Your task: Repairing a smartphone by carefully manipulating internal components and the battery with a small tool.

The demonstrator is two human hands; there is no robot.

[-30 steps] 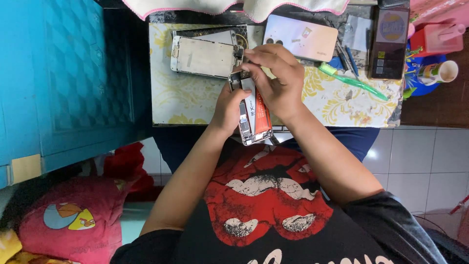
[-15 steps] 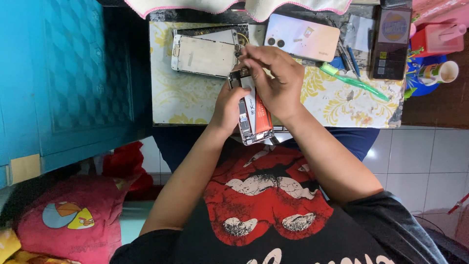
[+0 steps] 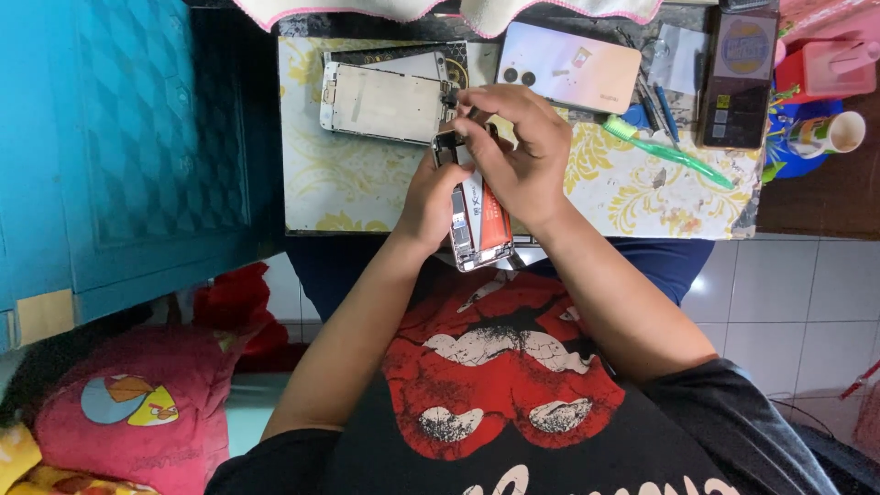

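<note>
An opened phone body [image 3: 478, 227] with its battery and circuit board showing is gripped at its left side by my left hand [image 3: 429, 197], over the near edge of a small table. My right hand [image 3: 515, 151] is curled over the phone's far end, fingertips pinched at the top corner where the detached screen panel [image 3: 385, 103] lies face down just beyond. What the fingertips pinch is too small to tell.
The table top [image 3: 348, 188] has a yellow floral cover. On it lie a pale pink phone back [image 3: 568, 78], a green toothbrush [image 3: 669, 154], pens and a dark phone [image 3: 738, 78]. A cup [image 3: 830, 134] and a red box [image 3: 830, 69] stand right. A blue cabinet [image 3: 128, 147] is left.
My right hand has shifted slightly left toward the phone's top corner and the screen panel. My left hand and the phone body have stayed in place.
</note>
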